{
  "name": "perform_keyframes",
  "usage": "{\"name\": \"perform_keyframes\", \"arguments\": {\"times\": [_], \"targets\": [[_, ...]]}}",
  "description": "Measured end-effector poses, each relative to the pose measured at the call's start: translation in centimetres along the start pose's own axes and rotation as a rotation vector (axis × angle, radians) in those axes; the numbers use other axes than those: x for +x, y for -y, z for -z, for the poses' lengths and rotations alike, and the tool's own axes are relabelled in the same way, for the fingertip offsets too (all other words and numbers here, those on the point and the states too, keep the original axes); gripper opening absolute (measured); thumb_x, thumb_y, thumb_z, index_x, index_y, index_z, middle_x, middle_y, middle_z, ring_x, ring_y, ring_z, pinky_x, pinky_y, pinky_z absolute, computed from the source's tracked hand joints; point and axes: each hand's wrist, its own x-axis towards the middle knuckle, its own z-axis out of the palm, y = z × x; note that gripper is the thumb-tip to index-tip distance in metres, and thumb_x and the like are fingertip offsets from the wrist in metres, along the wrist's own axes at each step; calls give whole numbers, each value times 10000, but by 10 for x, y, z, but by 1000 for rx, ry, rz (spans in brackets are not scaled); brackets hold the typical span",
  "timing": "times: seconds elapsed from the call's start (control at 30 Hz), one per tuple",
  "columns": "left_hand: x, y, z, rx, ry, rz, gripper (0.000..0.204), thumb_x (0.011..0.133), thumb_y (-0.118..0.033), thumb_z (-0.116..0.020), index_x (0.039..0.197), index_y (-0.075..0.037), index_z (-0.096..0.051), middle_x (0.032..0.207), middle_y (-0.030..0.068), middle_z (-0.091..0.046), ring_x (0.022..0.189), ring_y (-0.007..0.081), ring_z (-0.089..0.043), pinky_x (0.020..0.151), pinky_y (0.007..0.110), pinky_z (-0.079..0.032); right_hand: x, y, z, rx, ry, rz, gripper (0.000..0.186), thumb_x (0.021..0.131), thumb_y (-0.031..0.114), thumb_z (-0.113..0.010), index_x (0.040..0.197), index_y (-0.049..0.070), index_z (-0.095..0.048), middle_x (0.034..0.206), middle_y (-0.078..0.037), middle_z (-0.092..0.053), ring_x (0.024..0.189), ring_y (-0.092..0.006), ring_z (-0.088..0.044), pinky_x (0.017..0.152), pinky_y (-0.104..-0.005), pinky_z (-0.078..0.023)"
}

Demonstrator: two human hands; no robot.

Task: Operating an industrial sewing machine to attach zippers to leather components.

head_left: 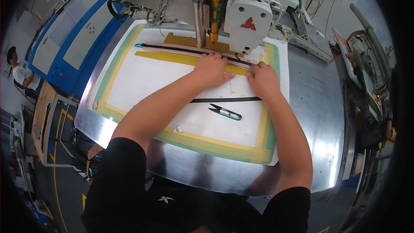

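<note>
A long narrow black strip (172,49) lies on a pinkish band, slanting across the work sheet under an industrial sewing machine head (248,17). My left hand (211,71) rests on it with the fingertips pressing down and the thumb stretched out to the right. Farther right, my right hand (265,80) has its fingertips on the strip's right end, its thumb apart from them. Beneath the strip, a yellow template piece (166,58) shows along the near side. Black thread snips (225,112) lie nearer to me, below a second black strip (228,100).
Green and yellow tape borders the white work sheet (129,87) on a shiny metal table (315,146). A small white scrap (177,129) sits near its front edge. A blue cabinet (73,30) stands at left, with a seated person (23,75) beyond it.
</note>
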Motion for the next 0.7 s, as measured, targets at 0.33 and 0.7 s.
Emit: {"name": "perform_keyframes", "arguments": {"times": [0.33,0.7], "targets": [[7,-27,-6,-8,-59,-25,611,942,-584,-640,1355,-135,-665,1231,204,-646,1215,372,-608,1025,493,-456,-10,-16,-17,99,-137,39,435,927,319,-714,1264,44,-701,1229,-134,-667,1096,-321,-642,965,-442,-522],[8,-40,0,82,-16,-4,652,932,-624,-627,1404,-175,-643,1204,220,-646,1218,359,-593,998,489,-440,-13,-11,-10,71,-62,-70,472,924,386,-715,1273,69,-707,1168,-98,-658,1120,-287,-629,934,-439,-490]]}}
